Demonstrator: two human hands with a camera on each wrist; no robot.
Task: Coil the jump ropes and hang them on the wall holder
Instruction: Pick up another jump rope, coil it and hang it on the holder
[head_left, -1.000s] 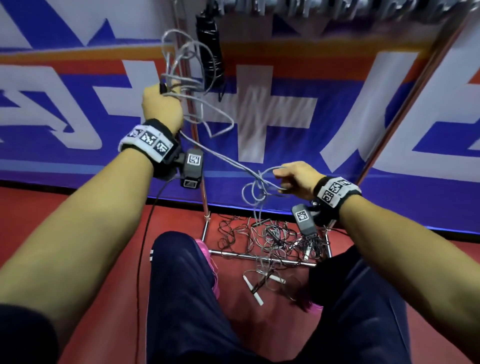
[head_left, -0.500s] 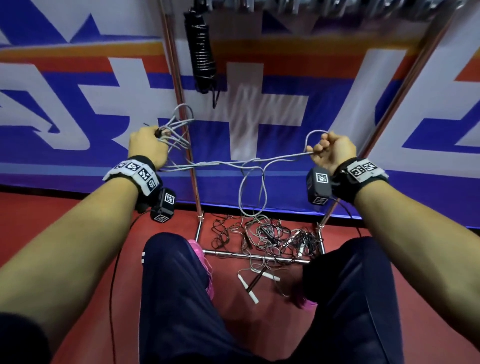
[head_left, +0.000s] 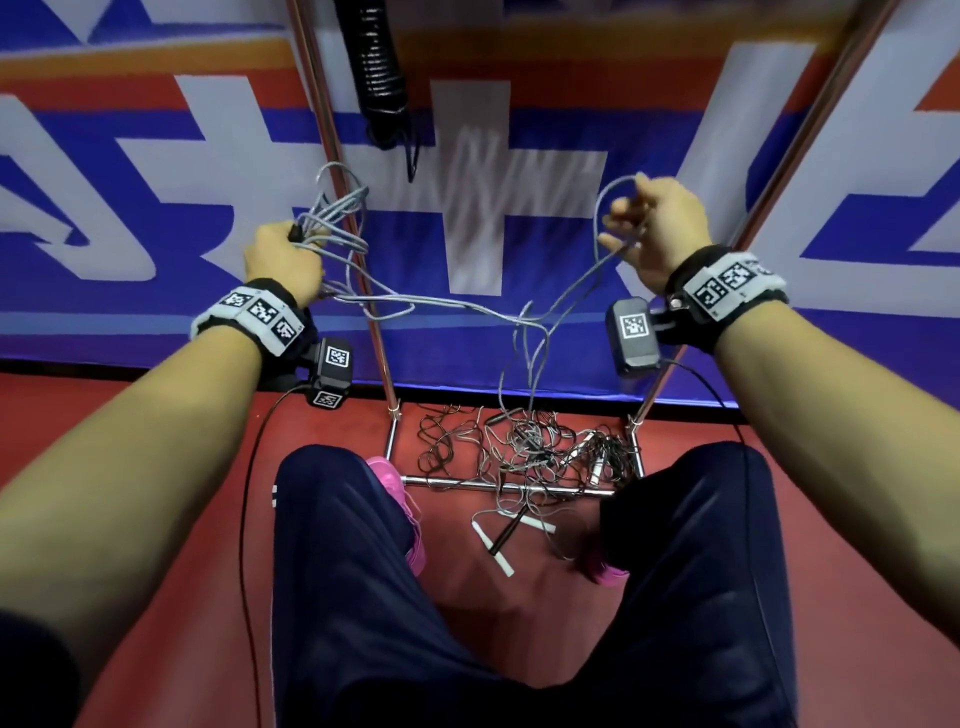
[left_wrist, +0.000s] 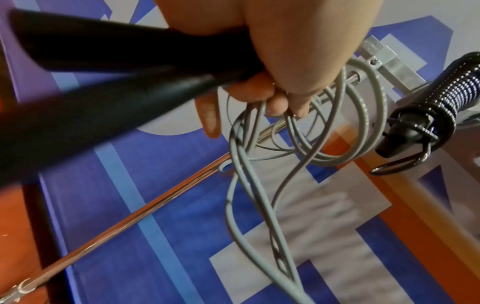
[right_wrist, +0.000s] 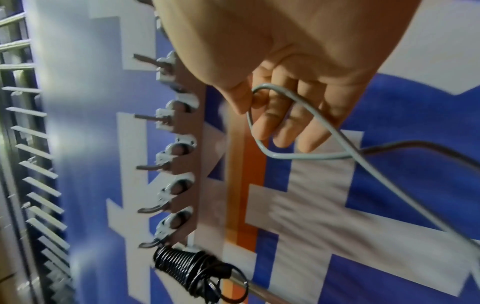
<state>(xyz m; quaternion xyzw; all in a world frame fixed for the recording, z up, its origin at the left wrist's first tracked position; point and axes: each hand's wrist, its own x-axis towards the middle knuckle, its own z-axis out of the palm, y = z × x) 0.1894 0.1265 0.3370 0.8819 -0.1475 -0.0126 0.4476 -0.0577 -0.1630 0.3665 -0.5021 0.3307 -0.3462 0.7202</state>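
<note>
My left hand (head_left: 283, 260) grips two black handles (left_wrist: 103, 72) together with several loops of a grey jump rope (left_wrist: 337, 133). The rope (head_left: 447, 304) sags across to my right hand (head_left: 657, 228), which pinches a small loop of it (right_wrist: 298, 123) between thumb and fingers. From there the rope drops into a tangle of ropes (head_left: 524, 447) on the floor. A coiled black jump rope (head_left: 379, 62) hangs from the lowest hook of the holder (right_wrist: 176, 154), whose other hooks are bare.
Two chrome poles (head_left: 332, 130) rise from a floor bar (head_left: 498, 486) in front of a blue, white and orange banner. White and black handles (head_left: 501, 535) lie on the red floor between my pink shoes (head_left: 400, 499). My knees fill the foreground.
My right hand rose from near the floor pile to the height of my left, drawing rope up. My left hand came down from beside the hanging black coil.
</note>
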